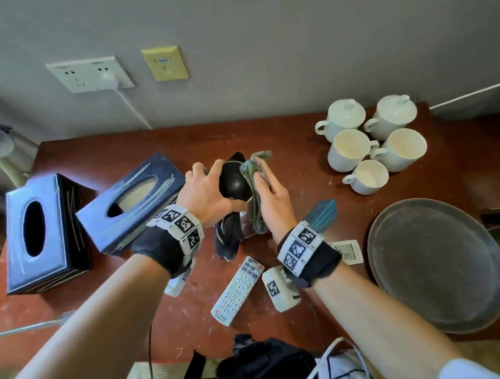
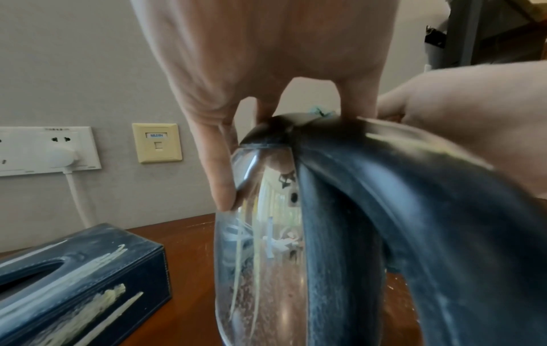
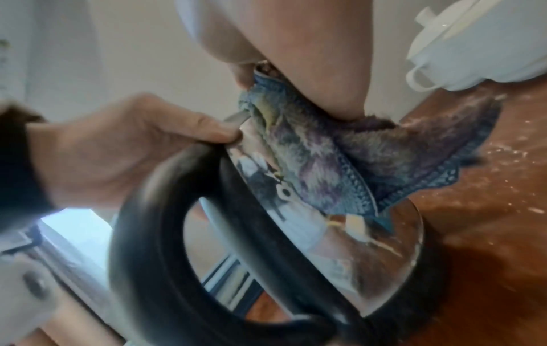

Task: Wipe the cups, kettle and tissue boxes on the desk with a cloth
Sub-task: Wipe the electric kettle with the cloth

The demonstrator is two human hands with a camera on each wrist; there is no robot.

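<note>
Desk [image 1: 298, 131]: five cups [image 1: 348, 149], two tissue boxes [image 1: 41, 232], one kettle [image 1: 235, 184].

Bare forearms, black wrist wraps [image 1: 161, 250], white marker-printed bands [image 1: 299, 246], white sleeve edge [image 1: 463, 371]

Five white cups [image 1: 370, 141], two of them lidded, two dark tissue boxes [image 1: 45, 232], one kettle [image 1: 235, 184], one cloth [image 1: 256, 188], one remote control [image 1: 237, 290], one round tray [image 1: 437, 264], two wall plates [image 1: 90, 74]
</note>
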